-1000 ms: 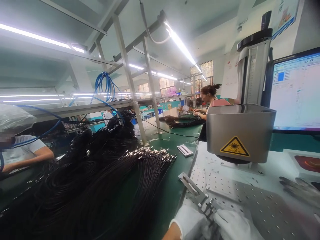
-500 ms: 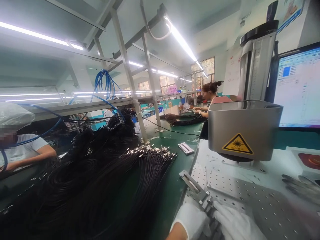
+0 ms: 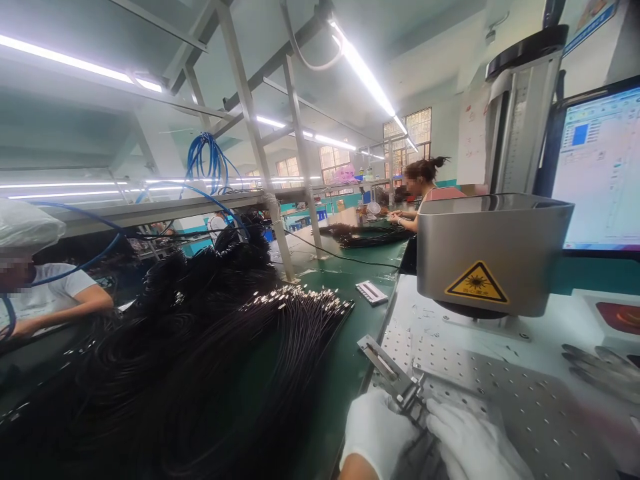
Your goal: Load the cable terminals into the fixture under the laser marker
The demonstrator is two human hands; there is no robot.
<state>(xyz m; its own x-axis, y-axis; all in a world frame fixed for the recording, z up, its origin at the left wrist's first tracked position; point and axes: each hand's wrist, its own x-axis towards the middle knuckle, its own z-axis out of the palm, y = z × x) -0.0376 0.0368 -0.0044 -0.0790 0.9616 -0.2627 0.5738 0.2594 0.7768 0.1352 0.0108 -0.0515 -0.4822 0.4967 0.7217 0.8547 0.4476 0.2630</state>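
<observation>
At the bottom of the frame I see my left hand and right hand, both in white gloves, meeting at a small metal clamp on the perforated plate. The left fingers curl closed against the clamp's near end, and a dark cable runs down between the two hands; I cannot tell which hand actually grips it. The right fingers lie bent over the plate just beside the clamp, touching it. A flat metal bar extends from the clamp toward the upper left.

Above the plate, in the right half, hangs a grey metal housing with a yellow warning label. A lit screen stands at the right edge. A big heap of black cables with shiny tips covers the green surface at lower left. One person sits at the left edge, another works farther back in the centre.
</observation>
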